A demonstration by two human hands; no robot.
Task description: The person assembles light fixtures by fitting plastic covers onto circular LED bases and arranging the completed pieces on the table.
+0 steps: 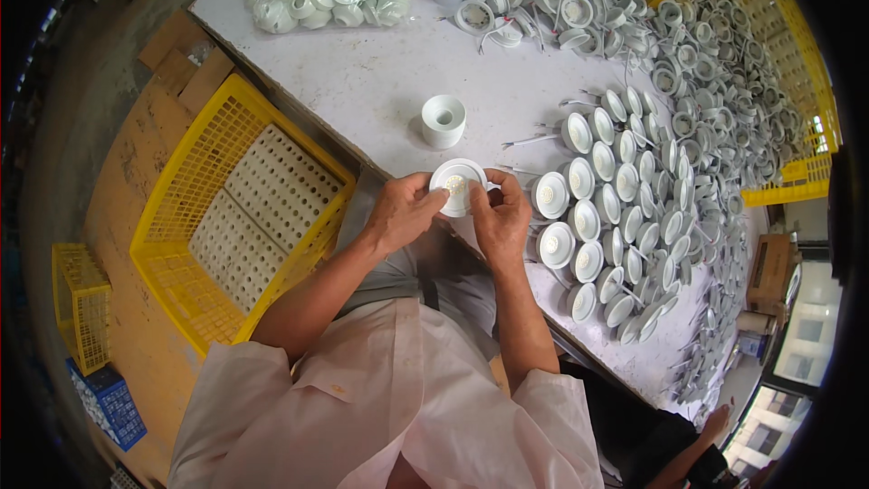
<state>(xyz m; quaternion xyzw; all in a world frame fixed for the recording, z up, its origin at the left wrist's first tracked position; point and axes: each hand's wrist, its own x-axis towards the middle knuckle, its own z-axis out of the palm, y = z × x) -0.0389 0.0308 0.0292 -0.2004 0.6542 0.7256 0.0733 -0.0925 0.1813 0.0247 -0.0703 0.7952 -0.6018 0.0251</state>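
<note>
A round white LED downlight [459, 167] with small yellowish dots at its centre is held between my two hands, at the near edge of the white table. My left hand [401, 214] pinches its left side, thumb on the face. On the opposite side, my right hand [503, 217] grips the rim with thumb and fingers. Just beyond stands a short stack of white rings [444, 122]. Rows of similar downlights [580, 177], some with thin wires trailing, lie to the right of my right hand.
A large heap of white lamp housings with wires [701, 81] covers the far right, against a yellow crate [819, 63]. At the back lies a clear bag of white cups [339, 0]. Another yellow basket [172, 181] holds perforated white trays at left. Someone's arm [692, 453] shows at lower right.
</note>
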